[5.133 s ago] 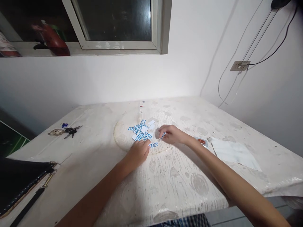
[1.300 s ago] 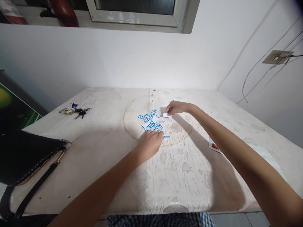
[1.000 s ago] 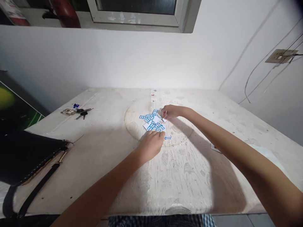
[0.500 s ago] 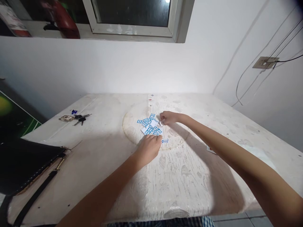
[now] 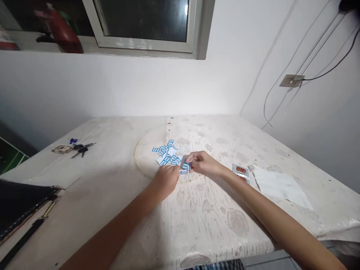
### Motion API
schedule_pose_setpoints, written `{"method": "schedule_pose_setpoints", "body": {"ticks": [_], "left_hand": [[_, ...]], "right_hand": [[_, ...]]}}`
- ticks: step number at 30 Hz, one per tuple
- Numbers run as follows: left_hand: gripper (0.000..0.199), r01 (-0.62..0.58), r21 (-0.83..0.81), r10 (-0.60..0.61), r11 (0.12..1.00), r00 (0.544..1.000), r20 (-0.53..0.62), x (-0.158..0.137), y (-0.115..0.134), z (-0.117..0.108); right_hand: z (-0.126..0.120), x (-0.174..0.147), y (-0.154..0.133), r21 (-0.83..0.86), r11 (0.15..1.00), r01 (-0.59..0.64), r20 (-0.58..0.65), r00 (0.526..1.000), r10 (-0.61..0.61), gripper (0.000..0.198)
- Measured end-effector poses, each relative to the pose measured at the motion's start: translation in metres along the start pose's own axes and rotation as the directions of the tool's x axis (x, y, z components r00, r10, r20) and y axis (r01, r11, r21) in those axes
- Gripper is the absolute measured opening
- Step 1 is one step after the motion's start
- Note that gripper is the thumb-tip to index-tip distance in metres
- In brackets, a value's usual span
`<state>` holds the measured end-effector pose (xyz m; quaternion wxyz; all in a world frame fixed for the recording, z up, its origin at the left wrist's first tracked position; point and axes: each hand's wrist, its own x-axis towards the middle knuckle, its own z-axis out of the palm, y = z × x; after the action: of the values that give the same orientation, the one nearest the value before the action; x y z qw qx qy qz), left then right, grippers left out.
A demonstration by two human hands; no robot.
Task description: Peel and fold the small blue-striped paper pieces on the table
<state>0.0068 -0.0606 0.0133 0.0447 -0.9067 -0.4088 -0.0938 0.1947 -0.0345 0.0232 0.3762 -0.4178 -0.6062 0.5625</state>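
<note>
The fingers of the left hand [image 5: 166, 182] are lying curled against the table, blue-printed edges showing at their tips, though I cannot tell whether they are gripping anything; those of the right hand [image 5: 204, 163] are pinching a small card [image 5: 185, 165] just beside them. At the far left a green panel [image 5: 9, 157] is showing below table height, and a smooth black pouch [image 5: 22, 204] is resting near it, its stitched edge ending in a brass-coloured clasp [image 5: 50, 209] and a flat strap [image 5: 22, 240]. Above, a glossy red bottle-shaped object [image 5: 66, 35] is standing on the ledge beside a dark window [image 5: 143, 22], whose pale frame is wearing patches of flaking white. Metal keys [image 5: 81, 149] are lying with a rounded tag [image 5: 62, 149] and a crumpled blue scrap [image 5: 73, 141]. A white covering [image 5: 208, 232] is spreading over the table, shiny along its front edge, streaked and blotched with greyish ovals. On it, within a yellowish ring-shaped stain [image 5: 135, 157], a loose pile of rectangular cards [image 5: 165, 153] is sitting ahead of the left hand, mostly blue-lined, some plain white. Rightward, a silvery packet [image 5: 241, 170] with reddish contents is lying near a thin white sheet [image 5: 281, 187], while slack cables [image 5: 334, 69] are hanging about a beige socket [image 5: 292, 80] on the plain white wall [image 5: 239, 45].
</note>
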Motion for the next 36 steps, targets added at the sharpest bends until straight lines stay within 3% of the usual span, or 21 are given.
{"method": "schedule_pose_setpoints", "body": {"ticks": [2, 8, 13, 17, 22, 27, 30, 32, 36], "left_hand": [[0.023, 0.014, -0.009, -0.014, 1.0, 1.0, 0.015, 0.001, 0.0, 0.0], [0.022, 0.041, -0.034, -0.04, 0.999, 0.998, 0.043, 0.004, 0.0, -0.002], [0.021, 0.092, -0.11, -0.086, 0.99, 0.995, 0.057, 0.003, -0.001, -0.004], [0.019, 0.12, -0.182, -0.113, 0.976, 0.992, 0.05, 0.002, -0.002, -0.005], [0.017, 0.131, -0.223, -0.122, 0.966, 0.991, 0.054, 0.003, -0.002, -0.007], [0.015, 0.156, -0.257, -0.14, 0.954, 0.987, 0.079, 0.004, 0.0, -0.01], [0.014, 0.158, -0.268, -0.142, 0.95, 0.987, 0.079, 0.002, 0.0, -0.01], [0.012, 0.156, -0.258, -0.139, 0.953, 0.987, 0.082, 0.001, -0.001, -0.009], [0.012, 0.124, -0.251, -0.106, 0.96, 0.991, 0.084, 0.001, -0.002, -0.008]], "right_hand": [[0.001, -0.002, 0.0, 0.039, 0.999, -0.026, 0.01, 1.0, 0.026, 0.008], [-0.01, -0.002, 0.006, 0.093, 0.993, 0.068, -0.095, 0.994, -0.059, 0.03], [-0.008, -0.009, -0.001, 0.148, 0.989, 0.011, -0.033, 0.999, -0.006, 0.037], [-0.008, -0.014, -0.013, -0.033, 0.998, 0.051, -0.02, 0.998, -0.052, 0.021], [-0.014, -0.016, -0.02, -0.401, 0.886, 0.233, -0.075, 0.955, -0.285, 0.037], [-0.008, -0.019, -0.017, -0.455, 0.87, 0.189, -0.026, 0.974, -0.225, 0.011], [0.0, -0.023, -0.013, -0.433, 0.885, 0.174, 0.047, 0.984, -0.171, 0.011], [0.006, -0.026, -0.013, -0.458, 0.861, 0.222, 0.089, 0.975, -0.204, 0.013], [0.013, -0.027, -0.014, -0.581, 0.724, 0.373, 0.142, 0.922, -0.36, 0.025]]}}
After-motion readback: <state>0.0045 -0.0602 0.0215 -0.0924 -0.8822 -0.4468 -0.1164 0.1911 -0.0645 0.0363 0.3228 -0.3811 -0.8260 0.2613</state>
